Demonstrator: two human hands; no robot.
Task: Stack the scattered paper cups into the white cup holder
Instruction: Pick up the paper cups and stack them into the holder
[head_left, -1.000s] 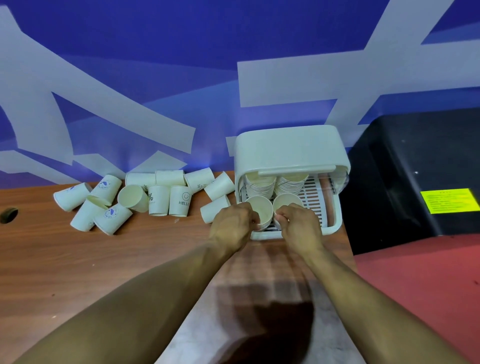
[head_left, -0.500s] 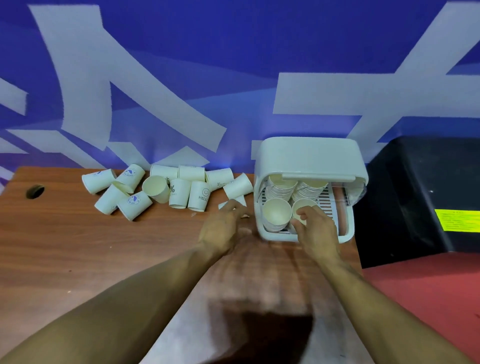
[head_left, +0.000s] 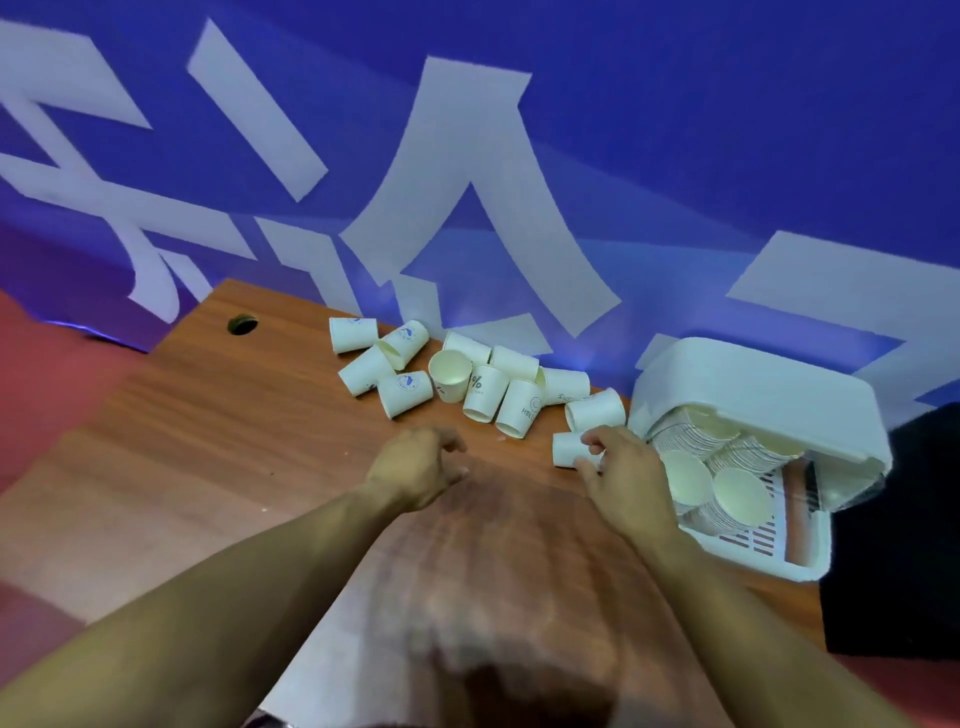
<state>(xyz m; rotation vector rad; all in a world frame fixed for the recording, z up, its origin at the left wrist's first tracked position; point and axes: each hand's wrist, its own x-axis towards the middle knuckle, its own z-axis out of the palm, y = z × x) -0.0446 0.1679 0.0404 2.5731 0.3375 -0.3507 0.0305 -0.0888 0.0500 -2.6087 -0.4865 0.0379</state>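
The white cup holder (head_left: 753, 395) lies at the right end of the wooden table (head_left: 208, 441), its lid raised. Stacks of paper cups (head_left: 727, 483) lie inside it on the slatted tray. Several loose paper cups (head_left: 478, 384) lie scattered along the wall. My right hand (head_left: 623, 473) has its fingers curled around one lying cup (head_left: 566, 449) just left of the holder. My left hand (head_left: 415, 467) hovers over bare table, fingers loosely apart, holding nothing, a short way in front of the scattered cups.
A blue wall with white shapes (head_left: 467, 182) stands right behind the cups. A round cable hole (head_left: 242, 323) is in the table's far left corner. A black box (head_left: 909, 519) stands right of the holder. Red floor (head_left: 52, 389) lies beyond the table's left edge.
Both hands have left the holder's front cups. My right hand moved left onto a lying cup beside the holder; my left hand moved left over the table. The view swung left and tilted.
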